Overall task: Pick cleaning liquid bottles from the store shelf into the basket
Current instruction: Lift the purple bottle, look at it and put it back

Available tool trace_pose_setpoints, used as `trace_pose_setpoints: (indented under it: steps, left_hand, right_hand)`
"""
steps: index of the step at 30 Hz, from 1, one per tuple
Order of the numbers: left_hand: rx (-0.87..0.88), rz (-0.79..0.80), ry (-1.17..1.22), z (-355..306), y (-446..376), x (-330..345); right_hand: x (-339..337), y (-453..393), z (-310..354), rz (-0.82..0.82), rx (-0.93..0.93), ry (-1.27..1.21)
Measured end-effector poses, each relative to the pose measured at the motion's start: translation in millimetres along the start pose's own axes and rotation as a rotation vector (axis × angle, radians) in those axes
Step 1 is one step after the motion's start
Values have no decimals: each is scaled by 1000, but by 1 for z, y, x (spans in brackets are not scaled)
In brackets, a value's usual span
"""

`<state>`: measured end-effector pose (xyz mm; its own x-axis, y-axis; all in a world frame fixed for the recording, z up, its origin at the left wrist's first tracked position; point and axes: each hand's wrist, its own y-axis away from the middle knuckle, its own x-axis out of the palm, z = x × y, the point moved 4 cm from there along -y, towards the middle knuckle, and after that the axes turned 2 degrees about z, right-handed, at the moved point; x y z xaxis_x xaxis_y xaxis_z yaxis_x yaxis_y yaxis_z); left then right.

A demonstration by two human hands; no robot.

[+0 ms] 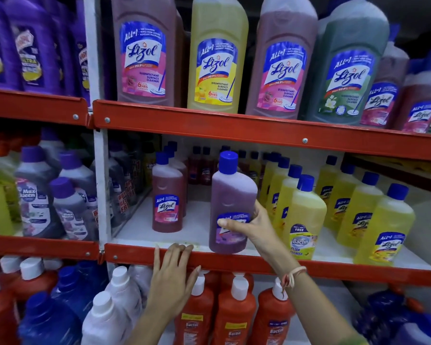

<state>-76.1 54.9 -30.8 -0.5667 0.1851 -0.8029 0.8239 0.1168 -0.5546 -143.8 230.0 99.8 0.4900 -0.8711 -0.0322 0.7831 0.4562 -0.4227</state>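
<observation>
A purple Lizol bottle [230,195] with a blue cap is upright at the front edge of the middle shelf, its base over the red shelf rail [321,266]. My right hand [253,226] is wrapped around its lower half, over the label. My left hand [172,277] rests flat on the same rail to the left, fingers on the shelf lip, holding nothing. A pink Lizol bottle [167,195] stands on the white shelf board left of the purple one. No basket is in view.
Yellow cleaner bottles [381,225] fill the right of the middle shelf. Large Lizol bottles [218,56] line the upper shelf. Orange Bactin bottles [234,317] and white-capped bottles [115,310] stand below. A white upright post [101,185] divides the shelving on the left.
</observation>
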Motion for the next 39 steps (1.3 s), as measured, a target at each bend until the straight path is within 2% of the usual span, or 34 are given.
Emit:
trace_pose_setpoints:
  steps: [9,24,33,36,39]
  left_hand:
    - [10,-21,19,2,1,4]
    - [2,-16,2,2,1,8]
    - [-46,-53,-5,-8,2,2]
    - [-76,-129,67,-26,6,-5]
    - [-52,-226,145,-56,10,-14]
  right_hand:
    - [-4,-23,-52,-144,176,10]
    - [-12,-20,-65,-131,235,44]
    - [-14,-17,-60,-97,168,63]
    - [-21,-9,-56,-53,156,89]
    - [-44,8,-43,-75,62,225]
